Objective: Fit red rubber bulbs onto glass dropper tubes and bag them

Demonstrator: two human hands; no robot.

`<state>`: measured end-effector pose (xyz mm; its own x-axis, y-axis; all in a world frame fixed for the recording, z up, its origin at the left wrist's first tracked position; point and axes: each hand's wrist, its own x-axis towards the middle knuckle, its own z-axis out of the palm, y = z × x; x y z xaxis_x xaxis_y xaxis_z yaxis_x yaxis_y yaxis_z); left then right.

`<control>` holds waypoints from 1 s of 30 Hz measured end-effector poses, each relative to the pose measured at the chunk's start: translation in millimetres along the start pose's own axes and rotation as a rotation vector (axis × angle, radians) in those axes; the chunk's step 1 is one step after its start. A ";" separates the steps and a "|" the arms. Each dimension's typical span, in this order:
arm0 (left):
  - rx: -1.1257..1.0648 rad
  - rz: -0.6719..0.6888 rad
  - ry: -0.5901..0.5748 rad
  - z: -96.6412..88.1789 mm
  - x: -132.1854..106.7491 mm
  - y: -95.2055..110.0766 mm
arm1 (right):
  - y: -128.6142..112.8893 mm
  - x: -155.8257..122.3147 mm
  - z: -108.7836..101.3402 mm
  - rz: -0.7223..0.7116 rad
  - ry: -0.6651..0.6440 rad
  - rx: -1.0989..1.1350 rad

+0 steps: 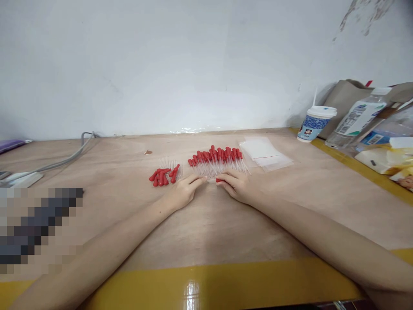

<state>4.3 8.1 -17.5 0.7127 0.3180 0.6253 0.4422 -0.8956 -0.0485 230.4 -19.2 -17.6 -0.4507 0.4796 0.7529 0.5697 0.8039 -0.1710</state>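
Observation:
My left hand (187, 189) pinches one end of a thin clear glass tube (211, 180), which lies level between my hands. At the tube's other end, my right hand (237, 185) is closed on a red rubber bulb (220, 181); most of that bulb is hidden by the fingers. Just beyond my hands lies a row of glass droppers (217, 157) with red bulbs on their far ends. To the left of them is a small heap of loose red rubber bulbs (163, 177), with several bare glass tubes (166, 163) behind it.
Clear plastic bags (266, 153) lie right of the droppers. A lidded paper cup (314, 125) with a straw, a plastic bottle (359, 114) and packets stand at the right. A grey cable (69, 158) crosses the left. Yellow tape (161, 286) edges the wooden table (180, 241).

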 end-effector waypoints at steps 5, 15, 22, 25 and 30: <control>-0.079 -0.108 0.104 -0.9 3.7 -0.4 | 3.8 2.2 -5.9 0.064 0.026 0.083; -0.193 -0.136 0.120 -0.2 1.7 4.9 | 1.8 0.8 -2.0 0.115 -0.064 0.085; -0.162 -0.122 0.109 0.6 2.2 7.5 | 2.2 0.1 -0.4 0.095 -0.115 0.066; -0.160 -0.128 0.091 1.1 3.7 9.2 | 4.2 1.6 1.1 0.102 -0.126 0.114; -0.176 -0.216 0.062 -1.6 7.6 14.2 | 9.8 8.7 0.5 0.320 -0.013 0.331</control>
<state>15.1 -2.7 -12.2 0.5752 0.4931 0.6527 0.4753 -0.8509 0.2239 231.7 -7.0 -13.1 -0.2979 0.7247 0.6214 0.4327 0.6827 -0.5888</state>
